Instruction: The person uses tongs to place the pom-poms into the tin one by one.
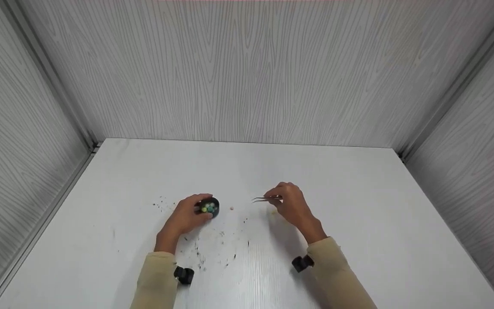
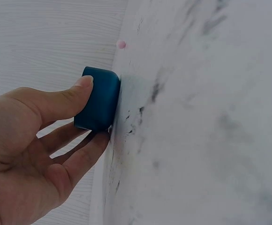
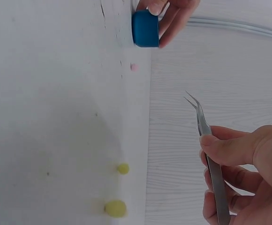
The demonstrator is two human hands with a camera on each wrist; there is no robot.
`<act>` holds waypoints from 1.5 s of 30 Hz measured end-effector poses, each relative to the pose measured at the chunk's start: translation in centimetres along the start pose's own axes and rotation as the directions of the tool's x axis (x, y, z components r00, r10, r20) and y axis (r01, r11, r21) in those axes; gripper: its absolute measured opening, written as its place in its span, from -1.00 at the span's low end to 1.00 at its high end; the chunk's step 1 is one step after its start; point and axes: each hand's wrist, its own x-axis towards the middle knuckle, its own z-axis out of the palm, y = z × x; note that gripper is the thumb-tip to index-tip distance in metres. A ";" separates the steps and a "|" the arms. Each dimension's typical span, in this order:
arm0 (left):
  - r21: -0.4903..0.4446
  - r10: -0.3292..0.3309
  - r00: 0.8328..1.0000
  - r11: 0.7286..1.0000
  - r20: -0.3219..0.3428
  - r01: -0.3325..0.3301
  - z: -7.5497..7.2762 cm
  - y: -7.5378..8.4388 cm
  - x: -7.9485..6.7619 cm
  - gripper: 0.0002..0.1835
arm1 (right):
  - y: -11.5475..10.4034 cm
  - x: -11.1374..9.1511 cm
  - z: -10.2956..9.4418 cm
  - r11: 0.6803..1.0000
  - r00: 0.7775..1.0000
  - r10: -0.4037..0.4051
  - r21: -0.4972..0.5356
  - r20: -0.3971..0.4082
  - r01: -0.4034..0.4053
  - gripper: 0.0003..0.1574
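My left hand [image 1: 190, 213] grips a small blue cup [image 2: 98, 99] that stands on the table, thumb on one side and fingers on the other. Several green, yellow and pale balls [image 1: 209, 207] lie in the cup, as the head view shows. Bent-tip metal tweezers [image 3: 213, 168] are pinched in my right hand [image 1: 290, 205], their points apart with nothing between them, raised above the table and aimed toward the cup. A small pink ball [image 1: 232, 208] lies on the table just right of the cup, between the two hands.
Two yellow balls, one larger [image 3: 115, 208] and one smaller [image 3: 123, 168], rest on the table near my right hand. Dark marks [image 1: 197, 253] are scattered over the white table [image 1: 337, 184]. Pale wood-grain panels [image 1: 247, 73] enclose its back and sides.
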 end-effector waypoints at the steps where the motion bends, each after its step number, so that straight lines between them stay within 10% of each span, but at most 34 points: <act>1: -0.005 -0.002 1.000 1.000 -0.001 0.002 0.0 0.0 0.0 -0.39 | 0.1 0.0 -0.2 1.000 1.000 -0.001 -0.003 0.000 0.001 -0.79; 25: 0.003 -0.015 1.000 1.000 -0.014 0.015 -0.1 -0.2 0.2 -0.38 | 2.5 -0.4 -3.9 0.998 0.992 0.061 0.026 0.108 -0.064 -0.80; 45: -0.004 -0.009 1.000 1.000 -0.014 0.009 0.0 -0.4 0.1 -0.37 | 4.9 -0.9 -3.3 0.993 0.971 0.120 -0.037 0.207 -0.115 -0.77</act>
